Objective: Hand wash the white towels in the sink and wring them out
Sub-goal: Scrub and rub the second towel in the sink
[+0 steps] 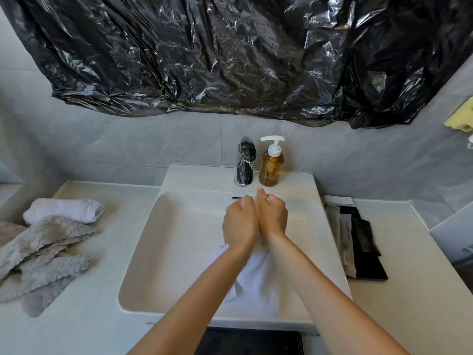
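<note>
Over the white sink [158,252], my left hand [239,222] and my right hand [272,215] are pressed side by side, both wet, fingers curled round the top of a white towel [256,280]. The towel hangs down from the fists into the basin, under my wrists. What lies between the palms is hidden. A second white towel [64,210] lies rolled on the counter at the left.
A chrome tap [244,162] and an amber soap pump bottle [271,165] stand on the sink's back rim. Grey fluffy cloths [43,257] are piled on the left counter. Black and white packets [358,239] lie on the right counter. Black plastic sheeting [230,52] hangs above.
</note>
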### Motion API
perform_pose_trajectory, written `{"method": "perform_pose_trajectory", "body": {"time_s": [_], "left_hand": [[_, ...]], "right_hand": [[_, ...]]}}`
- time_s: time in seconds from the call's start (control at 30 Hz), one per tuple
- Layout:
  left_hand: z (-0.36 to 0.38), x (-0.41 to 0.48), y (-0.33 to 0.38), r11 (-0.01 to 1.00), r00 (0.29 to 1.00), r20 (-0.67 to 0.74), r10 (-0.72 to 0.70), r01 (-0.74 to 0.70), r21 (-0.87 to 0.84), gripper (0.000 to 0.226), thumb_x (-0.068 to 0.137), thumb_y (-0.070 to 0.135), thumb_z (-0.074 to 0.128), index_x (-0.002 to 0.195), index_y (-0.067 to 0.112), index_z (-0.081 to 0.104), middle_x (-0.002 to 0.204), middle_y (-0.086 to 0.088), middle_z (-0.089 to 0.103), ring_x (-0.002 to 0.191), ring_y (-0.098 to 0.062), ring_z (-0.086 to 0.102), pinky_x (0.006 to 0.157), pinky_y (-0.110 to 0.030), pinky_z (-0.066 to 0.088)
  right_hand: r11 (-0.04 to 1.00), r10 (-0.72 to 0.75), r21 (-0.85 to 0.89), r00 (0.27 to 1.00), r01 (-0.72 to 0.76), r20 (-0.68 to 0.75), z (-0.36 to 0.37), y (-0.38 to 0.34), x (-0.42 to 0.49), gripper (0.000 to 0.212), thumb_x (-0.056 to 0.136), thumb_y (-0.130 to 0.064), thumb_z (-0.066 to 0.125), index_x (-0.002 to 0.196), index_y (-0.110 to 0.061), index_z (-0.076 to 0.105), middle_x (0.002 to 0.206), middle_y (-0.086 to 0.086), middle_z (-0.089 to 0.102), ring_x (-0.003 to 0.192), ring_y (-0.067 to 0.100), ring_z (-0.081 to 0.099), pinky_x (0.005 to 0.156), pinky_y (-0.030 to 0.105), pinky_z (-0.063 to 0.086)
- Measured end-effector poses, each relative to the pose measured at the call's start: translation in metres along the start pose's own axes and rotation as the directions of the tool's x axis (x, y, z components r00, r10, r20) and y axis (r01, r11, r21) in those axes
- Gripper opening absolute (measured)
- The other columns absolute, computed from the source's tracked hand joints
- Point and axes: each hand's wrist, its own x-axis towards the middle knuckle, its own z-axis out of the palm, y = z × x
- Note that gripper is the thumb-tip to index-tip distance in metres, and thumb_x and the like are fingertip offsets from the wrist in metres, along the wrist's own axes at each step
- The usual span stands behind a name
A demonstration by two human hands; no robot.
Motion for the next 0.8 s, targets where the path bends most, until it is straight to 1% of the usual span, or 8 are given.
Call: {"method": "perform_pose_trajectory", "body": {"time_s": [0.1,0.2,0.3,0.4,0.47,0.53,0.7,0.8], "left_hand": [[-0.007,0.013,-0.001,0.997,1.0,-0.013,-0.028,0.027,-0.067,0.037,0.094,0.02,0.041,0.058,0.016,0.044,0.06,-0.002,0.051,0.066,-0.025,0.046,0.065,-0.032,0.037],[-0.014,0.026,0.002,0.98,0.99,-0.09,-0.105,0.088,-0.177,0.036,0.091,0.017,0.041,0.055,0.016,0.042,0.055,-0.001,0.049,0.063,-0.027,0.045,0.065,-0.035,0.039],[-0.004,0.005,0.002,0.997,0.998,-0.032,-0.055,0.054,-0.058,0.036,0.097,0.024,0.038,0.064,0.017,0.052,0.078,-0.01,0.064,0.079,-0.033,0.057,0.076,-0.037,0.045],[0.006,-0.004,0.003,1.0,0.999,0.043,0.006,-0.006,-0.012,0.037,0.097,0.022,0.038,0.062,0.017,0.046,0.092,-0.023,0.065,0.092,-0.04,0.06,0.072,-0.036,0.041],[0.002,0.013,0.008,0.994,0.999,-0.002,-0.045,0.044,-0.101,0.038,0.095,0.018,0.04,0.057,0.018,0.041,0.076,-0.023,0.06,0.079,-0.044,0.053,0.068,-0.038,0.04],[-0.003,0.026,0.01,0.98,0.992,-0.066,-0.104,0.091,-0.179,0.038,0.092,0.014,0.04,0.054,0.014,0.039,0.057,-0.01,0.048,0.063,-0.033,0.043,0.065,-0.037,0.037],[0.006,0.004,0.001,0.992,0.996,0.03,-0.087,0.089,-0.09,0.037,0.095,0.021,0.04,0.058,0.016,0.045,0.073,-0.02,0.058,0.075,-0.039,0.054,0.067,-0.034,0.038],[0.0,0.014,0.01,0.988,0.996,0.033,-0.086,0.089,-0.127,0.037,0.094,0.017,0.042,0.056,0.015,0.043,0.06,-0.009,0.051,0.063,-0.03,0.048,0.067,-0.033,0.038]], "right_hand": [[0.997,0.06,-0.051,0.992,-0.054,0.114,0.006,0.007,-0.006,0.047,0.096,-0.043,0.046,0.056,-0.018,0.051,0.072,0.006,0.065,0.074,0.027,0.06,0.069,0.034,0.045],[0.997,0.029,-0.071,0.981,-0.015,0.192,0.011,0.012,-0.025,0.046,0.095,-0.033,0.048,0.053,-0.016,0.047,0.057,0.0,0.055,0.062,0.021,0.053,0.06,0.029,0.04],[0.999,0.034,0.001,0.997,-0.034,0.063,0.005,0.005,-0.002,0.043,0.093,-0.022,0.05,0.052,-0.013,0.046,0.055,-0.001,0.051,0.061,0.022,0.046,0.061,0.03,0.037],[0.979,0.129,0.156,0.992,-0.129,0.01,0.001,-0.003,0.017,0.039,0.091,-0.017,0.051,0.053,-0.013,0.045,0.055,-0.001,0.05,0.061,0.023,0.044,0.064,0.029,0.036],[0.99,0.117,0.074,0.991,-0.122,0.066,0.007,0.002,0.007,0.037,0.093,-0.021,0.051,0.057,-0.013,0.051,0.059,-0.001,0.057,0.062,0.021,0.054,0.064,0.029,0.042],[0.999,0.049,-0.016,0.989,-0.047,0.141,0.012,0.006,-0.008,0.038,0.093,-0.022,0.049,0.056,-0.017,0.053,0.059,-0.001,0.058,0.063,0.02,0.057,0.062,0.028,0.043],[0.997,0.035,0.073,0.999,-0.037,0.039,0.001,-0.012,0.018,0.043,0.089,-0.017,0.051,0.047,-0.016,0.04,0.051,-0.003,0.045,0.061,0.023,0.042,0.062,0.031,0.034],[0.991,0.072,0.112,0.997,-0.075,0.026,0.008,-0.012,0.01,0.039,0.091,-0.021,0.048,0.053,-0.017,0.044,0.059,-0.001,0.051,0.066,0.024,0.048,0.065,0.032,0.038]]}}
